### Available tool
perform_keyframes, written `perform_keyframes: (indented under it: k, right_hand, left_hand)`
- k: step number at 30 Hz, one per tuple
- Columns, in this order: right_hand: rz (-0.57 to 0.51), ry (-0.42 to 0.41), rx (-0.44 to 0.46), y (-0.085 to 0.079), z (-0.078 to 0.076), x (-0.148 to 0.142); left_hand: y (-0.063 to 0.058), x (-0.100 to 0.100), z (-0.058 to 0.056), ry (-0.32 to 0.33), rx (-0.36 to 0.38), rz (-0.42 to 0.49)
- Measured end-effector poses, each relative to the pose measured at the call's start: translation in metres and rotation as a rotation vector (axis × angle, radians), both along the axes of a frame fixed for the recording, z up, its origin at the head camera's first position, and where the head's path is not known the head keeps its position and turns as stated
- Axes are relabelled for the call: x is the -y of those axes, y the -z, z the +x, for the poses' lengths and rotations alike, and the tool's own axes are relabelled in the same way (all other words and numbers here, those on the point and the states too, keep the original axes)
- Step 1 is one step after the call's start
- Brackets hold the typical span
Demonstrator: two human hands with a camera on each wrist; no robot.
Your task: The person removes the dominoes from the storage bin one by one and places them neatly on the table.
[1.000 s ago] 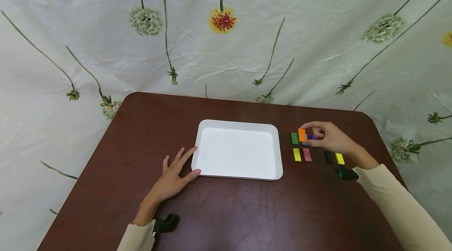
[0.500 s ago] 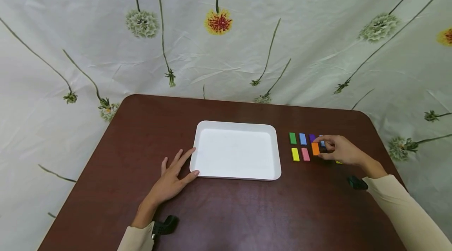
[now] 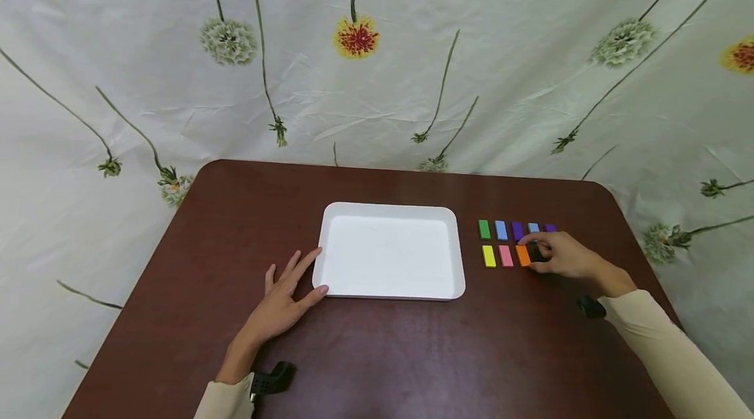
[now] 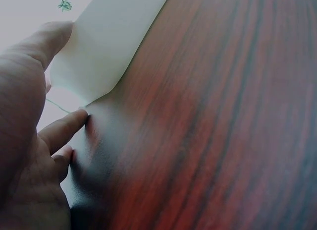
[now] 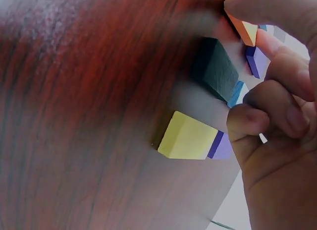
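My right hand [image 3: 568, 256] pinches an orange block [image 3: 523, 256] between thumb and index finger, low over the table beside a pink block [image 3: 506, 256]. In the right wrist view a black block [image 5: 215, 69] and a yellow block [image 5: 187, 136] lie under the curled other fingers. That yellow block is hidden behind the hand in the head view. My left hand [image 3: 281, 301] has its fingers spread, with thumb and index fingertips touching the left side of a shallow white tray [image 3: 389, 252].
Back row on the brown table [image 3: 377, 353]: a green block [image 3: 484, 230], a light blue block [image 3: 501, 230], a purple block [image 3: 517, 231], another blue one [image 3: 533, 228] and another purple one [image 3: 550, 228]. A yellow block [image 3: 489, 256] starts the front row. Patterned cloth [image 3: 377, 78] hangs behind.
My right hand has carried the orange block rightward and nearer to me, from over the back row down into the front row beside the pink block. The left hand stays at the tray.
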State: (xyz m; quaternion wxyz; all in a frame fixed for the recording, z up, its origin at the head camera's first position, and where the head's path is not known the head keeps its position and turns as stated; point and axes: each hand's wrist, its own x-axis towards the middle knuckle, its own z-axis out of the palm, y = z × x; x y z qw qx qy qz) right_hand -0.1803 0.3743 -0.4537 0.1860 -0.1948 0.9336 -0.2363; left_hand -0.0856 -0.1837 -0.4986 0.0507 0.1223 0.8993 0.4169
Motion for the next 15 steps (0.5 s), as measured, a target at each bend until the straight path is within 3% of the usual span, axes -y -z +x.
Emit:
perform_keyframes:
  k: [15]
  right_hand:
    - [0.029, -0.015, -0.008, -0.0008, -0.0024, 0.002]
  left_hand:
    - [-0.0008, 0.001, 0.0002, -0.008, 0.006, -0.01]
